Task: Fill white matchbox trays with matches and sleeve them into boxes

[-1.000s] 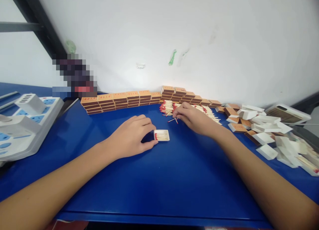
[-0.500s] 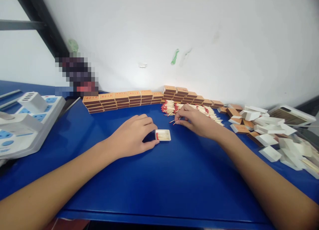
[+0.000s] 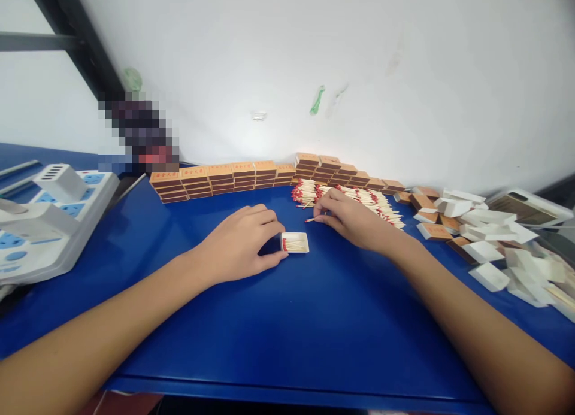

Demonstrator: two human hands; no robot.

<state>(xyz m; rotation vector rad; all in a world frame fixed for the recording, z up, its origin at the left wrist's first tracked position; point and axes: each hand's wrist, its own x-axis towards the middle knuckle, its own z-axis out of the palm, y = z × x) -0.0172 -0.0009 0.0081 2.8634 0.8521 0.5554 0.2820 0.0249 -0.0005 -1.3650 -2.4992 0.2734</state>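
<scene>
A small white matchbox tray lies on the blue table with several red-headed matches in it. My left hand rests at its left end, thumb at the near corner and forefinger at the far corner, gripping it in place. Farther right, my right hand has thumb and fingertips pinched together on a match, whose red head points left. This hand is at the front of a large heap of loose matches and hides part of it.
Stacked orange-brown matchboxes line the wall. To the right lie scattered white trays and orange sleeves, with a phone-like object behind. A white power strip with plugged-in adapters occupies the left.
Two matches showed at my right fingertips before; one now stands out there. My left hand and the tray stay in place, while the view has shifted slightly.
</scene>
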